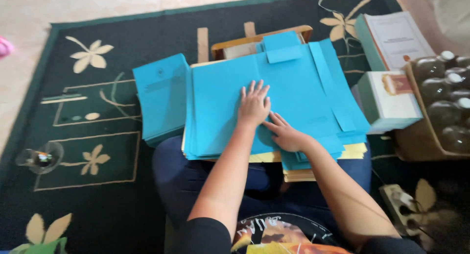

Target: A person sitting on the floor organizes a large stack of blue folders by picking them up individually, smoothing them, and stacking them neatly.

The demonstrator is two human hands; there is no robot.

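The dark green rug (103, 195) with cream flower patterns covers the floor and has open room on the left side, while the right side is crowded by two stacks of white booklets (391, 99) and a cardboard box of clear bottles (448, 107), at least six bottles visible. On the person's lap lies an unfolded blue paper folder (293, 82), its flaps reaching the right edge, with one stack of same blue folders (161, 99) just beside it at left and yellow sheets (355, 150) under it. The left hand (253, 107) is open and flat on the folder's middle, and the right hand (286, 134) is open too, fingers pressing the folder near its lower edge.
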